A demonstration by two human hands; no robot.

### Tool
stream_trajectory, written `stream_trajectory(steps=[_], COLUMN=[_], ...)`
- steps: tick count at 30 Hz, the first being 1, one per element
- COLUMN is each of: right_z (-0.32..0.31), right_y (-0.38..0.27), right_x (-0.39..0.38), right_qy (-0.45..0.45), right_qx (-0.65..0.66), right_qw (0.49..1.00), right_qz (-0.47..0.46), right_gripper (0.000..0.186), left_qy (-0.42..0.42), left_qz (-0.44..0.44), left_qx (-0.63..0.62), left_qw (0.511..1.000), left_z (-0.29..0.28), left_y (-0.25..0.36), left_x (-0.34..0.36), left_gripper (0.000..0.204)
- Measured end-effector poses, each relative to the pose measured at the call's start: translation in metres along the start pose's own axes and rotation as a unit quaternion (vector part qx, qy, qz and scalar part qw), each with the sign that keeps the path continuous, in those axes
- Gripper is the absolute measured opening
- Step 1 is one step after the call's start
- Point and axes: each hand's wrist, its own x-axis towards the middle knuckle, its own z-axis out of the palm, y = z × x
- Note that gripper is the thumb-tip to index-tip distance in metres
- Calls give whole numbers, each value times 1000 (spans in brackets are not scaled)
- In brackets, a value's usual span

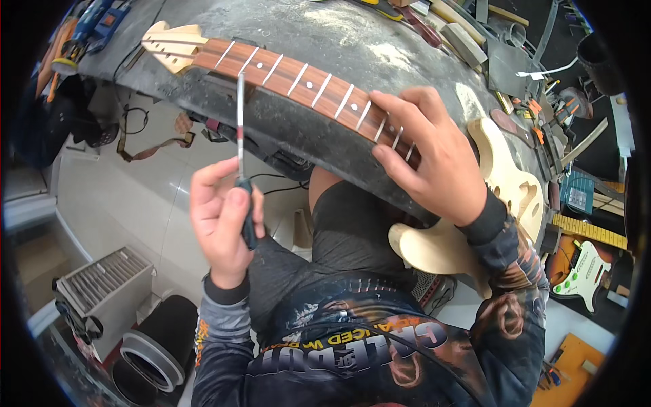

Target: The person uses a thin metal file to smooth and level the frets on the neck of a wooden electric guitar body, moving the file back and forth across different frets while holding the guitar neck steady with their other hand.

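An electric guitar neck with a reddish-brown fretboard, metal frets and white dots stretches over the workbench's near edge, its pale headstock at the far left. My right hand clasps the neck near its body end, thumb on the near side and fingers on the far side. A pale unfinished guitar body lies under my right forearm. My left hand is closed round the dark handle of a slim metal file. Its tip meets the fretboard's near edge beside a fret; whether it touches, I cannot tell.
Dusty grey workbench carries hand tools and wood scraps at far right. A sunburst guitar with a white pickguard rests at right. At lower left stand a grey slatted box and a black cylinder. Cables lie on the tiled floor.
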Motion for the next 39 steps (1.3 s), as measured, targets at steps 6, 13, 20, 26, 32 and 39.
stream_trajectory(steps=[6,13,20,26,32,39], right_z=[-10,-5,-4,10,-8,-5], right_y=[-14,-25,-39,-38,-30,-24], right_x=[14,25,19,23,12,22], right_qy=[0,-38,25,37,10,-13], right_qx=[24,48,25,57,66,121], right_qw=[999,989,984,982,978,972], right_qz=[35,134,176,176,197,200], right_gripper=[66,69,63,60,63,62], left_qy=[-52,-108,-154,-193,-151,-131], left_qz=[22,-124,-279,-361,-393,-403], left_qx=[26,48,99,159,121,122], left_qw=[998,985,943,898,899,897], left_z=[-49,-54,-11,14,38,51], left_y=[38,78,123,130,121,109], left_x=[58,92,102,108,109,110], left_gripper=[49,48,45,38,37,37])
